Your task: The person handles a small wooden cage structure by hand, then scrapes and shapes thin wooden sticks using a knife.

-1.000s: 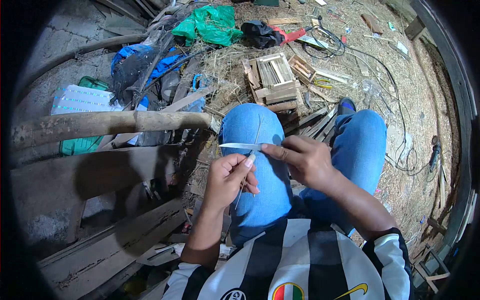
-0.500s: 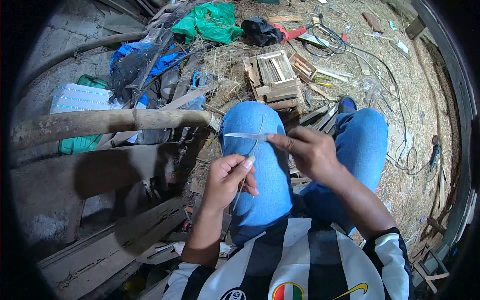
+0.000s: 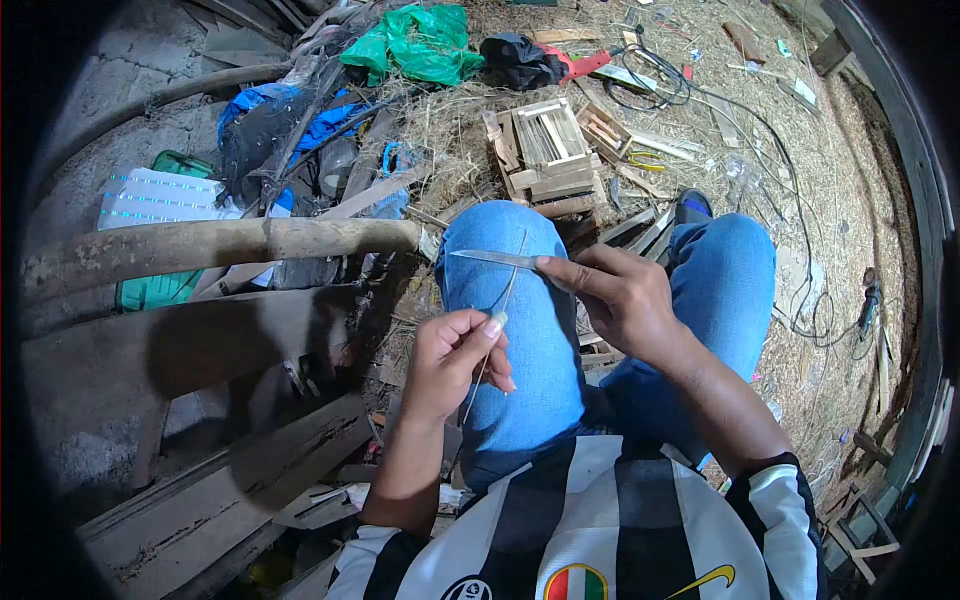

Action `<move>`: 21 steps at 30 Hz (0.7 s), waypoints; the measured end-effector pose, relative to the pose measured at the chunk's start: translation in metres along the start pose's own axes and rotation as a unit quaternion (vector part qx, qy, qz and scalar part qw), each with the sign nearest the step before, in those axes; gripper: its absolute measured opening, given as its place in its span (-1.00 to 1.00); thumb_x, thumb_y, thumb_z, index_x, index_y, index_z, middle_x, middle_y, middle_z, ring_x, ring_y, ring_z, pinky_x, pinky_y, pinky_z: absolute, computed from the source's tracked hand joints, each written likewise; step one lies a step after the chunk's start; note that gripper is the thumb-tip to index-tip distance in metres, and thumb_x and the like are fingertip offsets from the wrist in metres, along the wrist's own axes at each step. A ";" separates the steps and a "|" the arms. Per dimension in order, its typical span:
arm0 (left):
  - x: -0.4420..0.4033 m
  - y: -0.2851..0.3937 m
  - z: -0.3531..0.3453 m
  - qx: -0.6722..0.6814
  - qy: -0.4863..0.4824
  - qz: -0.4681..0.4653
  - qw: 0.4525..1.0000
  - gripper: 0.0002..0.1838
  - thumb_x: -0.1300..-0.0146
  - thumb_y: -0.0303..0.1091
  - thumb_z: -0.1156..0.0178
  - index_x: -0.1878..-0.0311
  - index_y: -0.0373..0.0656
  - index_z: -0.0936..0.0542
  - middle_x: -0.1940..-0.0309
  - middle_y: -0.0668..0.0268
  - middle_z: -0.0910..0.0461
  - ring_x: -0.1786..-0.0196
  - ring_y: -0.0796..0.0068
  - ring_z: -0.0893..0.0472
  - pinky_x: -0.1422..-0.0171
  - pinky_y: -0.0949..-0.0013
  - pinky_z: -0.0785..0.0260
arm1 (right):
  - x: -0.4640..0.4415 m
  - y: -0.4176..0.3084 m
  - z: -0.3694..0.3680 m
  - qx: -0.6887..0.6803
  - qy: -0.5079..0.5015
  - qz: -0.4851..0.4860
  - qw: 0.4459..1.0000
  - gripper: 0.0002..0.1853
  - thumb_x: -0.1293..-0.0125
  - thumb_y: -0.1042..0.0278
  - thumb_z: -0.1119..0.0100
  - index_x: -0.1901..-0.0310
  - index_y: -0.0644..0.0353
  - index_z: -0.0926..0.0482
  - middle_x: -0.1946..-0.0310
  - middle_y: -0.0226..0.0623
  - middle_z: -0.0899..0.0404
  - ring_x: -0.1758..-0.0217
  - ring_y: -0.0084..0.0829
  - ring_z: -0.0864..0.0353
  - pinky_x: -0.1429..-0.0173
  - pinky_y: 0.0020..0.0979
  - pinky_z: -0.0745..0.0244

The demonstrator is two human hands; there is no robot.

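Note:
My right hand [image 3: 625,298] is closed round a knife [image 3: 495,258], its blade pointing left above my bent knee. A thin strip [image 3: 513,280], like a sliver of wood or bamboo, runs up past the blade. My left hand [image 3: 462,358] pinches that strip between thumb and fingers, and its lower end trails down below the palm. A small pale piece sits at the left thumb tip; what it is I cannot make out. The blade crosses the strip near its upper part. The knife's handle is hidden in my right hand.
A wooden pole [image 3: 220,250] reaches in from the left beside my knee. Ahead stand a small slatted wooden crate [image 3: 550,150] and a red power tool [image 3: 585,66] with a black cord. A green plastic bag [image 3: 415,45] lies behind, and wood scraps and straw cover the ground.
The knife has tilted a little, its tip now higher, and moved slightly up along the strip. My left hand has hardly moved.

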State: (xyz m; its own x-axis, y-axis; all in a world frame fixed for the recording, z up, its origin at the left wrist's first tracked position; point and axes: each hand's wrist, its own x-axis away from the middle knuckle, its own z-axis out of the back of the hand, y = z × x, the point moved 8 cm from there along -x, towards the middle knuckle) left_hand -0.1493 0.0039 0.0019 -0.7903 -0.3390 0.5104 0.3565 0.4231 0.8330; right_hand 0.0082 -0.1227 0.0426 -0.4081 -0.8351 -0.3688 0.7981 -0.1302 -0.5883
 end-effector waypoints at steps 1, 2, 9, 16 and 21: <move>0.001 0.001 0.001 -0.001 0.001 -0.001 1.000 -0.71 -0.51 -0.30 -0.18 0.29 -0.34 -0.59 0.59 0.18 -0.61 0.60 0.37 -0.65 0.51 0.34 -0.57 | 0.001 0.001 -0.002 0.005 -0.010 0.002 1.000 -0.32 0.02 0.53 -0.35 -0.22 -0.22 -0.69 0.39 -0.41 -0.52 0.40 -0.30 -0.62 0.35 -0.25 -0.59; 0.001 0.002 0.001 0.005 0.002 -0.002 1.000 -0.71 -0.50 -0.29 -0.20 0.28 -0.35 -0.60 0.59 0.19 -0.62 0.61 0.39 -0.65 0.51 0.37 -0.56 | 0.001 0.000 -0.001 0.006 -0.009 0.003 1.000 -0.32 0.02 0.53 -0.35 -0.22 -0.22 -0.69 0.39 -0.41 -0.52 0.40 -0.30 -0.62 0.35 -0.25 -0.59; -0.008 0.020 -0.008 -0.143 0.024 0.003 0.989 -0.71 -0.51 -0.27 -0.22 0.26 -0.35 -0.61 0.59 0.23 -0.61 0.65 0.47 -0.63 0.56 0.47 -0.49 | 0.002 -0.011 0.001 0.005 -0.019 0.009 1.000 -0.36 -0.01 0.52 -0.34 -0.21 -0.21 -0.71 0.40 -0.42 -0.52 0.40 -0.30 -0.62 0.35 -0.27 -0.58; -0.010 0.014 -0.008 -0.092 0.017 -0.007 0.996 -0.69 -0.53 -0.27 -0.19 0.31 -0.32 -0.60 0.61 0.25 -0.59 0.64 0.49 -0.62 0.57 0.47 -0.48 | 0.001 -0.020 0.003 0.025 -0.053 0.027 0.998 -0.41 -0.05 0.60 -0.31 -0.16 -0.12 -0.74 0.38 -0.35 -0.60 0.38 -0.28 -0.65 0.37 -0.26 -0.55; -0.008 0.015 -0.007 -0.096 0.016 0.000 0.995 -0.69 -0.54 -0.27 -0.18 0.31 -0.32 -0.59 0.60 0.25 -0.61 0.64 0.49 -0.63 0.57 0.48 -0.46 | 0.003 -0.013 -0.001 0.031 -0.048 0.023 0.998 -0.29 0.03 0.46 -0.37 -0.26 -0.32 -0.66 0.35 -0.42 -0.52 0.36 -0.31 -0.64 0.37 -0.27 -0.60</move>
State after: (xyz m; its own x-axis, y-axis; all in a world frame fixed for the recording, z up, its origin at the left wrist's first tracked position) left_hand -0.1343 0.0074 0.0119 -0.7748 -0.3671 0.5147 0.4483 0.2550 0.8567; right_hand -0.0037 -0.1226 0.0482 -0.3288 -0.8878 -0.3221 0.8417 -0.1209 -0.5262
